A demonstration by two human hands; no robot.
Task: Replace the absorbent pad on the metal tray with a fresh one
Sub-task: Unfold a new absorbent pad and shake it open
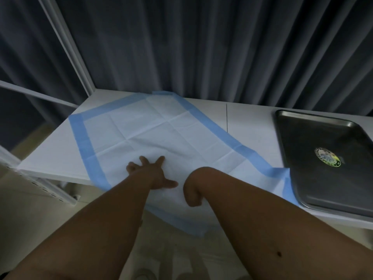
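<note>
white table point(52, 150) bears the blue-edged pad point(161, 130), unfolded, its near edge overhanging; the bare metal tray point(314, 188) sits right. left hand point(150, 172) presses flat, fingers apart; right hand point(192, 196) is curled together, seemingly pinching the pad. next: lift it onto the tray.

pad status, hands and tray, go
Left hand open, flat on pad. Right hand curled at pad's near edge, grip unclear. Pad spread on table, tray bare, beside it.

In front of me the white tabletop point(250, 126) carries a creased white absorbent pad with a blue border point(161, 128), its near edge hanging over the front, and a bare rectangular metal tray point(302, 138) to its right, overlapping the pad's corner.
</note>
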